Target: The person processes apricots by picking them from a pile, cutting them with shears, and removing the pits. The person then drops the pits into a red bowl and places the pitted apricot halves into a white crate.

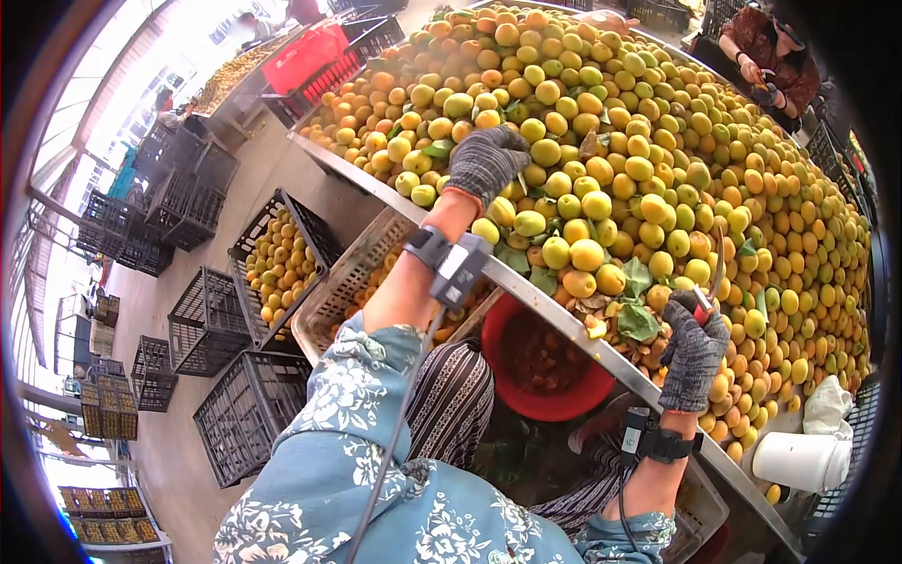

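A big heap of round green-to-orange fruit [639, 169], which look like persimmons, fills a metal-edged table [526, 293]. My left hand [489, 164], in a grey knit glove, is over the near side of the heap with its fingers curled closed. What they hold, if anything, is hidden. My right hand [693, 352], gloved alike, is closed around the red handle of a knife [720, 268], its curved blade pointing up over the fruit. Green leaves [638, 320] and scraps lie on the table between my hands.
Below the table edge stands a red basin [498, 362] with brownish scraps inside. Beside it is a pale crate [315, 324] with orange pieces. Black crates [249, 414] stand left, one holding fruit. A white bucket [799, 461] sits right. Another person [770, 61] works across the heap.
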### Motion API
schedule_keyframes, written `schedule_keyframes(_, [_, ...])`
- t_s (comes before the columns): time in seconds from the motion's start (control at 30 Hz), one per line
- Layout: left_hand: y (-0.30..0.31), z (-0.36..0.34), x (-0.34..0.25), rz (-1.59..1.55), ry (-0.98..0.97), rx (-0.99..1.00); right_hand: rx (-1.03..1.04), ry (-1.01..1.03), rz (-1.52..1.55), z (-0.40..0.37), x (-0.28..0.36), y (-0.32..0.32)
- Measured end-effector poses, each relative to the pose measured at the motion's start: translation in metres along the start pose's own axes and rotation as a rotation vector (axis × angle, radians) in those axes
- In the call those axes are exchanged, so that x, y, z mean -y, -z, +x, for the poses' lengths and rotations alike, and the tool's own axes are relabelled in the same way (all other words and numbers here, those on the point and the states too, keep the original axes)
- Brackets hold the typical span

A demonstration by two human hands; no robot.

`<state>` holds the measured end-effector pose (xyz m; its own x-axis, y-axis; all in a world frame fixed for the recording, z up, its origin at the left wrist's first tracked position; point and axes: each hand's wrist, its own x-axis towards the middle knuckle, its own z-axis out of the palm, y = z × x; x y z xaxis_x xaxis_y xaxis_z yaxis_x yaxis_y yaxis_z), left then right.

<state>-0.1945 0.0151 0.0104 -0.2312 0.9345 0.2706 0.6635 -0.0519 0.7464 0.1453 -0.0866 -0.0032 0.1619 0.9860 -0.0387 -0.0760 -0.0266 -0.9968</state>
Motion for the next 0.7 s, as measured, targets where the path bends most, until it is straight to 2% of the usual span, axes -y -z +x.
schedule_keyframes(0.03, [0.002,0.009,0.003,0.111,0.01,0.005,0.004,0.012,-0.006,0.003,0.0,0.001])
schedule_keyframes(0.13, [0.003,0.029,0.003,0.108,-0.041,0.061,0.001,-0.02,-0.031,0.012,0.004,0.004])
schedule_keyframes(0.27, [-0.011,0.055,-0.023,0.449,-0.008,0.101,-0.003,0.035,0.03,0.024,-0.004,0.005])
schedule_keyframes(0.37, [-0.015,0.073,-0.035,0.431,0.0,0.116,-0.005,0.061,-0.044,0.032,-0.009,0.011])
schedule_keyframes(0.47, [-0.02,0.1,-0.021,0.48,0.013,0.063,-0.013,0.068,-0.06,0.035,-0.008,0.013])
schedule_keyframes(0.57, [-0.018,0.122,-0.005,0.52,0.05,-0.08,-0.027,0.063,-0.033,0.039,-0.007,0.013])
schedule_keyframes(0.7, [-0.022,0.136,0.0,0.488,0.043,-0.105,-0.036,-0.009,-0.058,0.043,-0.007,0.013])
